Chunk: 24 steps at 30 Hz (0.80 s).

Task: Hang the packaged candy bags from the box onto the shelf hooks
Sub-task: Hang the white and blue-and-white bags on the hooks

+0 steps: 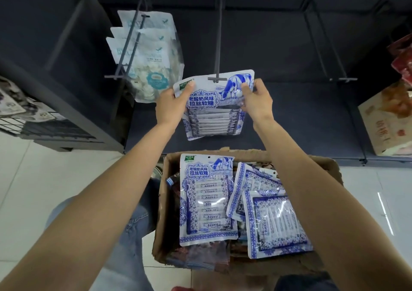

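Shop aisle, dark shelf hooks (219, 34), hanging snack bags (153, 52)

Two hands (171, 103), four blue-and-white candy bags (214, 103), three pale hanging bags (151, 67), one cardboard box (334, 168)

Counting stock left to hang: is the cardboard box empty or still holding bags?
Still holding bags. The cardboard box has several blue-and-white candy bags lying in it, over darker packets beneath.

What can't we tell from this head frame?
- Head view: whether the held bag is threaded on the middle hook; the hook tip overlaps its top edge.
- Box bottom layers: covered by the upper bags.
- Red packs: cut off by the right edge.
- Small print on the hanging white bags: blurred.
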{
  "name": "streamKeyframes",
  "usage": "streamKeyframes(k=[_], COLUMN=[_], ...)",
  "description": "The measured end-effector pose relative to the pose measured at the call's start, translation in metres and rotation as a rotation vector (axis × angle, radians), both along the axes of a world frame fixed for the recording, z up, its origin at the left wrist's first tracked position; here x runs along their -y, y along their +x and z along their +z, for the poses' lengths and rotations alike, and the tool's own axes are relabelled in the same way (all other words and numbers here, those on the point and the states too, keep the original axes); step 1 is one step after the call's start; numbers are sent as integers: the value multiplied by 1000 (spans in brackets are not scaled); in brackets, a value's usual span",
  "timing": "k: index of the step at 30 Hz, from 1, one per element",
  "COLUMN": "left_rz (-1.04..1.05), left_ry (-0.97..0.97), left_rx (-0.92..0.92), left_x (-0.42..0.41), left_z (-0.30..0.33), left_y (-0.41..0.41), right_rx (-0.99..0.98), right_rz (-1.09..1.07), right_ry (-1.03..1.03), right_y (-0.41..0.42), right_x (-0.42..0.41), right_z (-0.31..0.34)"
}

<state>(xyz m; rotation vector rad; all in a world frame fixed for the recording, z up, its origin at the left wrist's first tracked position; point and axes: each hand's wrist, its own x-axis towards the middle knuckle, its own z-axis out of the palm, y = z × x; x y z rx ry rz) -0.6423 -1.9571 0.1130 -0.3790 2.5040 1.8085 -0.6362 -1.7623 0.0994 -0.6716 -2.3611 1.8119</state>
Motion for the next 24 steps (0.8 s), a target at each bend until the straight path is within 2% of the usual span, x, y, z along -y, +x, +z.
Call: streamKeyframes(k=[7, 10, 12, 16, 19, 24], left_rz=[13, 131, 174, -39, -217, -343], left_ry=[-187, -327, -269, -196, -233, -311], left_rx=[-33, -139, -229, -289, -235, -123], left_x=[-6, -16, -18, -16, -12, 6], left_z=[3, 14, 16, 6, -4, -41], left_y=[-20, -40, -49, -54, -49, 0], right_rx=[35, 66, 63, 2, -26, -22], right_rz=[-69, -161, -207, -269, -163, 26], right_ry=[4, -5, 23, -11, -152, -45], right_y=[-26, -53, -69, -89, -82, -11], right_x=[0, 0, 2, 8, 8, 11], right_z=[-3, 4, 6, 8, 8, -14])
